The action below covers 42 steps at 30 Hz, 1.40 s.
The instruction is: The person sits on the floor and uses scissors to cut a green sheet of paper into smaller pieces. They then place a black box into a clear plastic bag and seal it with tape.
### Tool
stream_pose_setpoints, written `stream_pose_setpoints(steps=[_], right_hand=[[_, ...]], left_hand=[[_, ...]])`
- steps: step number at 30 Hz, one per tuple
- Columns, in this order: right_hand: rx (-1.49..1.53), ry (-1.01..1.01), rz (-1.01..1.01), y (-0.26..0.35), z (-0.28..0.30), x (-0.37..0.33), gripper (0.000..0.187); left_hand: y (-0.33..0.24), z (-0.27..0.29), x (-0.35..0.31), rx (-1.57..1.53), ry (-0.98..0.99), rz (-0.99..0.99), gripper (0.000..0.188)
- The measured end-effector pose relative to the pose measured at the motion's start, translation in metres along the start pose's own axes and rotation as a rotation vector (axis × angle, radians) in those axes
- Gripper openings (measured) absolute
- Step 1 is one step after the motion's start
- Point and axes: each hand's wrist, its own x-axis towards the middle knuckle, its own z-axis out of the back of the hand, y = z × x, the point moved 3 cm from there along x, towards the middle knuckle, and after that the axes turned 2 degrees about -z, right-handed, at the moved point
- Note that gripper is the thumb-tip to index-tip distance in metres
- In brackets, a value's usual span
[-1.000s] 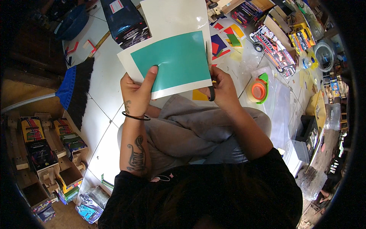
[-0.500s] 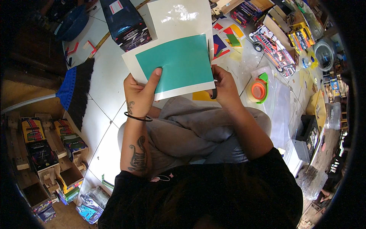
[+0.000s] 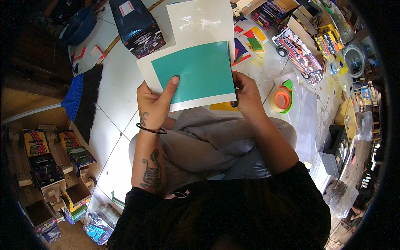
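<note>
My left hand (image 3: 156,100) pinches a white sheet (image 3: 200,21) that carries a teal rectangle (image 3: 196,73), its thumb pressed flat on the teal. The fingers beneath are hidden by the sheet. At the sheet's right edge my right hand (image 3: 249,93) is closed around black-handled scissors (image 3: 236,100). Most of the scissors is hidden behind the paper and my fingers. A cut runs up along the right side of the teal, and the white part beyond spreads away from me.
Right of my knees lies a tape roll on a green dispenser (image 3: 286,98). Colourful sticker pieces (image 3: 252,41) and a toy truck (image 3: 298,54) lie beyond it. A dark box (image 3: 139,31) stands at far left, near a broom (image 3: 85,100). Wooden toy trucks (image 3: 41,166) fill the lower left.
The sheet has shifted slightly right and down with my left hand. The blade that showed beside the teal's upper right edge is now less visible.
</note>
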Motion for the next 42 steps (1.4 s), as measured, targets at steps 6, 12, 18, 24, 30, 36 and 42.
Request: stream_pose_setpoints(steps=[6, 12, 18, 24, 30, 36, 42], right_hand=[[0.065, -0.067, 0.096, 0.001, -0.001, 0.001, 0.023], [-0.035, -0.044, 0.057, 0.003, 0.003, 0.001, 0.021], [-0.037, -0.087, 0.165, 0.003, 0.003, 0.003, 0.021], [0.002, -0.067, 0.089, 0.003, 0.004, 0.001, 0.021], [-0.021, -0.104, 0.123, 0.006, 0.006, 0.002, 0.024], [0.009, -0.080, 0.054, 0.000, 0.008, 0.003, 0.026], [0.029, -0.097, 0.144, 0.004, 0.008, 0.005, 0.025]], left_hand=[[0.001, -0.004, -0.002, -0.047, 0.014, -0.008, 0.027], [0.001, -0.003, -0.002, -0.023, 0.009, 0.017, 0.029], [-0.002, -0.008, -0.004, -0.026, 0.015, -0.019, 0.027], [-0.002, -0.011, -0.003, -0.085, 0.020, -0.035, 0.026], [0.000, -0.013, -0.004, -0.139, 0.038, 0.012, 0.027], [0.001, -0.011, -0.003, -0.090, 0.024, -0.030, 0.028], [0.002, -0.012, -0.002, -0.101, 0.068, -0.025, 0.028]])
